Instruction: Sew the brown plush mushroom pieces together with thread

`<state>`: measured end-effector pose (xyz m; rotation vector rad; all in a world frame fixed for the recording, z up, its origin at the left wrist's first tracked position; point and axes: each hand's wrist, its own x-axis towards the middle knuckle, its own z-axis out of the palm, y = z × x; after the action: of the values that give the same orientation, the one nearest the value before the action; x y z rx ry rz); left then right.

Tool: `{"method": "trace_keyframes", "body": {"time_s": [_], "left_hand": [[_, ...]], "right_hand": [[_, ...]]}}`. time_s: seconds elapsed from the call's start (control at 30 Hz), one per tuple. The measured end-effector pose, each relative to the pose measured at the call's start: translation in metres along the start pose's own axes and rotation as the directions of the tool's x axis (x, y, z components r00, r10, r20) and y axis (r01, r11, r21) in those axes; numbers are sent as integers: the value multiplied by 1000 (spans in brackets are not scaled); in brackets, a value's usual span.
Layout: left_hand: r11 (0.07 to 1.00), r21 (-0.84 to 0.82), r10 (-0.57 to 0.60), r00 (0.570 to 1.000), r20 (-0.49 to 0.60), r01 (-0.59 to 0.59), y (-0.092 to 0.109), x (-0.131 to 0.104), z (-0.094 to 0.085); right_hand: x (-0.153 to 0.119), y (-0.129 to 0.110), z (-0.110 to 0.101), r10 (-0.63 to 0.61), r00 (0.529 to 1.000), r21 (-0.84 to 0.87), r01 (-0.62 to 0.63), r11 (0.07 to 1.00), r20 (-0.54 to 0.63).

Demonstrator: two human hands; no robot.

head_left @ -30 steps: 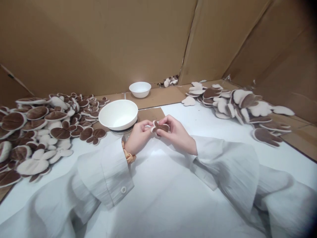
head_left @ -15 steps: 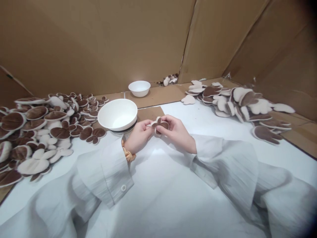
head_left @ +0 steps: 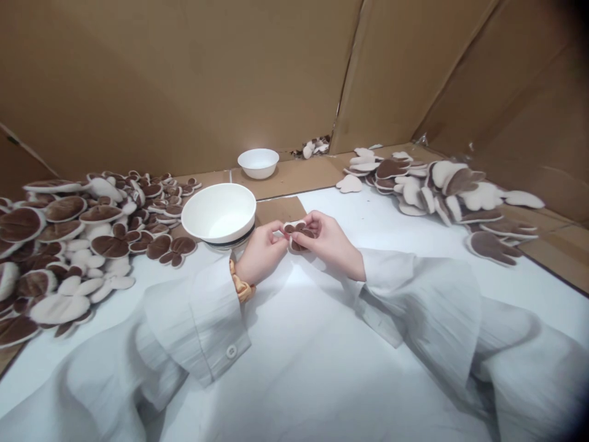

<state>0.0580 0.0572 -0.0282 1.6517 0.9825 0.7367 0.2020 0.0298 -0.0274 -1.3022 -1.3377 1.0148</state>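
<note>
A small brown plush piece with a white edge (head_left: 301, 233) is held between my two hands above the white table. My right hand (head_left: 332, 242) pinches it from the right, thumb on its brown face. On the other side, my left hand (head_left: 263, 247) has thumb and fingertips closed at the piece's left edge; exactly what part they grip is partly hidden. Just beyond my left wrist stands a large white bowl (head_left: 218, 212) with a dark band near its base, and no contents show inside.
A heap of brown and white plush pieces (head_left: 110, 239) spreads across the left side. More flat plush pieces (head_left: 442, 190) lie piled at the right. A smaller white bowl (head_left: 258, 164) stands at the back, before cardboard walls (head_left: 184, 80). Small scraps (head_left: 316, 147) sit in the back corner.
The plush piece has been turned between my fingers, so its lobes now lie differently. Both hands stay in nearly the same place, and the bowls and piles are unchanged.
</note>
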Motion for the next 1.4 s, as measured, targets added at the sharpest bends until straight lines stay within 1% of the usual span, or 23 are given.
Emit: {"method": "trace_keyframes", "body": {"time_s": [0.07, 0.23, 0.4, 0.53, 0.67, 0.8, 0.87, 0.9, 0.93, 0.97, 1.0, 1.03, 1.1, 1.17, 1.2, 1.23, 1.3, 1.33, 1.4], "left_hand": [[999, 47, -3, 1000, -7, 3, 2, 0, 1], [994, 108, 23, 997, -74, -15, 2, 2, 4], [988, 151, 40, 994, -103, -24, 2, 1, 6], [978, 201, 85, 989, -124, -59, -1, 1, 7], [968, 242, 105, 983, -149, -67, -4, 2, 9], [967, 251, 95, 980, -173, -49, -5, 1, 9], [963, 263, 110, 977, -184, -59, -5, -1, 7], [959, 276, 124, 975, -185, -70, -5, -2, 6], [952, 296, 140, 974, -181, -82, -5, -4, 4], [941, 326, 155, 973, -170, -93, -5, -5, 2], [925, 366, 171, 973, -153, -105, -5, -6, 0], [903, 412, 189, 973, -132, -120, -5, -7, -1], [841, 514, 239, 968, -72, -170, -4, -11, -1], [735, 629, 316, 949, 13, -253, -2, -17, 3], [658, 689, 360, 930, 68, -305, -1, -22, 5], [561, 747, 411, 903, 124, -358, 0, -28, 7], [343, 840, 522, 829, 202, -421, 2, -43, 9], [245, 877, 582, 787, 207, -412, 3, -50, 9], [115, 935, 685, 709, 169, -334, 3, -64, 3]], "right_hand": [[1, 1, -1, -7, 1000, -40, 7, 999, -22], [2, 2, -4, -22, 998, -149, 12, 989, -62], [4, 2, -7, -20, 996, -198, 2, 980, -90], [5, 2, -9, -17, 994, -221, -7, 975, -107], [6, 4, -7, -48, 992, -256, 16, 966, -119], [9, 7, -9, -100, 987, -291, 60, 955, -125], [15, 9, -17, -125, 974, -304, 64, 950, -187], [18, 9, -23, -130, 960, -298, 52, 953, -248], [21, 8, -30, -107, 938, -261, 18, 965, -329], [24, 7, -37, -42, 929, -184, -28, 983, -369], [25, 6, -43, 8, 928, -106, -51, 993, -374], [26, 3, -47, 39, 946, -44, -56, 997, -321], [24, -2, -49, 52, 986, 44, -45, 998, -158], [19, -8, -45, 34, 999, 130, -33, 991, -7], [16, -10, -42, 29, 998, 173, -37, 984, 50], [13, -12, -39, 28, 995, 210, -48, 976, 96], [9, -15, -35, 29, 989, 260, -67, 963, 147], [8, -16, -33, 31, 988, 269, -70, 961, 149], [6, -16, -31, 32, 992, 270, -64, 961, 123]]}}
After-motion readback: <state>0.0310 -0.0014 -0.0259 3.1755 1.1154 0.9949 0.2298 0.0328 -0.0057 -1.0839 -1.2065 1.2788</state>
